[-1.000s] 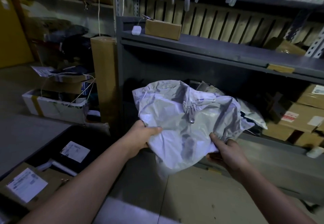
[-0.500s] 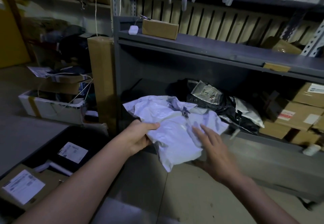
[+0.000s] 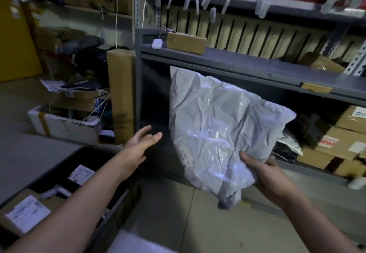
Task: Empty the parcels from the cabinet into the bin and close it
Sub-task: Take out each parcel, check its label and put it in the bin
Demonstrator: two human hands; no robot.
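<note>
Right hand (image 3: 271, 177) grips grey poly mailer parcel (image 3: 217, 129) at lower right edge, fingers clamped on crumpled plastic. Parcel held up in air, in front of grey cabinet (image 3: 247, 64). Left hand (image 3: 140, 143) empty, fingers straight and apart, near parcel, not touching. Black bin (image 3: 59, 165) lower left, apparently holding labelled boxes.

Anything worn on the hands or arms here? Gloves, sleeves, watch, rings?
Nothing visible. Left hand and right hand are bare, no gloves; both forearms are uncovered to the frame edge, no sleeve, watch or ring showing. Dim light could hide something small.
</note>
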